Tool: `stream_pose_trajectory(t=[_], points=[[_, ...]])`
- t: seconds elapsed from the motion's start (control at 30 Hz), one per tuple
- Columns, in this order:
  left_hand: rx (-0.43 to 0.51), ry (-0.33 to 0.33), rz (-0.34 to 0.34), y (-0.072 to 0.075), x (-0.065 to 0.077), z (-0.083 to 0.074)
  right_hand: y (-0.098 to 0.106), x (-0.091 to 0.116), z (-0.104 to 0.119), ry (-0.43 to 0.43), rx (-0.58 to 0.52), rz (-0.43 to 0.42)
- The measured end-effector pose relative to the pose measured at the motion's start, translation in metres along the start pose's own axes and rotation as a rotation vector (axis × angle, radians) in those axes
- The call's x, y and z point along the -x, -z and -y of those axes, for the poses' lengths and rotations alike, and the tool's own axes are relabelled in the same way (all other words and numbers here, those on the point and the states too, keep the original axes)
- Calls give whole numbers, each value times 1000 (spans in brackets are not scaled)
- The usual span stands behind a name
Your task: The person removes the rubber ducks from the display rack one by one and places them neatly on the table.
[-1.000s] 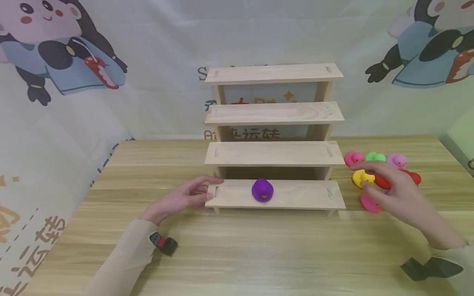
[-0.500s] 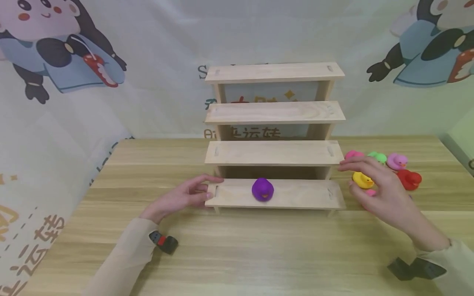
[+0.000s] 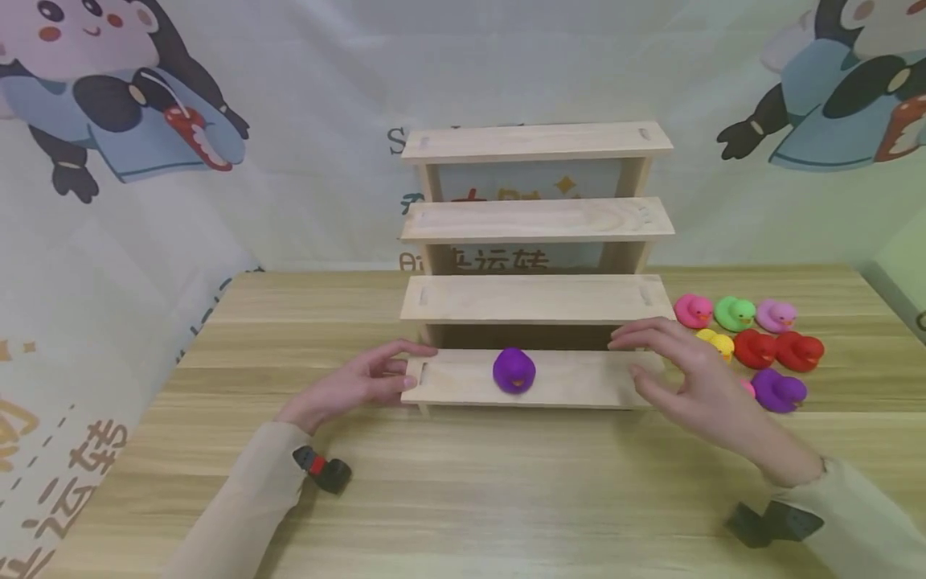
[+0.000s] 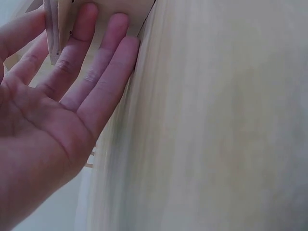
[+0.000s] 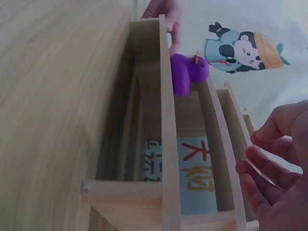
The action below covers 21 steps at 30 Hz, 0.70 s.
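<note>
A pale wooden stepped shelf (image 3: 535,299) stands at the middle of the table. On its lowest step sits a purple rubber duck (image 3: 514,371), also seen side-on in the right wrist view. My left hand (image 3: 362,384) grips the left end of that lowest step; in the left wrist view several fingers (image 4: 103,79) reach under the board while others lie on its other side. Over the right end of the same step hovers my right hand (image 3: 712,402), fingers loosely bent and holding nothing. It hides part of the step and some ducks behind it.
Right of the shelf sits a group of rubber ducks: pink (image 3: 694,310), green (image 3: 735,314), light purple (image 3: 776,316), yellow (image 3: 718,344), two red (image 3: 799,351) and a purple duck (image 3: 779,391). A printed cloth (image 3: 325,96) hangs behind the wood-grain table (image 3: 506,490).
My right hand has moved left from over the ducks to the right end of the lowest step, uncovering the red and purple ducks. My left hand has stayed on the shelf.
</note>
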<state>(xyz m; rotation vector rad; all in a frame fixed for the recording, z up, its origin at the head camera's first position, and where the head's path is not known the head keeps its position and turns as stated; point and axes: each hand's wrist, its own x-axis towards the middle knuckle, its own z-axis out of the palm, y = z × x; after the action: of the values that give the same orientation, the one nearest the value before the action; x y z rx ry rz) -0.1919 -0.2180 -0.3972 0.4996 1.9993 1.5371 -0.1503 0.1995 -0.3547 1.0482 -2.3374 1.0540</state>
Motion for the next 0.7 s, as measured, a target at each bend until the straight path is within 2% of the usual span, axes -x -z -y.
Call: stream_pose_trajectory(t=[0.13, 0.37, 0.7], points=[[-43, 9, -3, 1, -1, 0, -12, -5, 2, 25, -34, 25], [-49, 16, 0, 1, -1, 1, -32, -14, 3, 86, -102, 62], [-10, 30, 4, 1, -1, 1, -62, -28, 1, 85, -195, 105]])
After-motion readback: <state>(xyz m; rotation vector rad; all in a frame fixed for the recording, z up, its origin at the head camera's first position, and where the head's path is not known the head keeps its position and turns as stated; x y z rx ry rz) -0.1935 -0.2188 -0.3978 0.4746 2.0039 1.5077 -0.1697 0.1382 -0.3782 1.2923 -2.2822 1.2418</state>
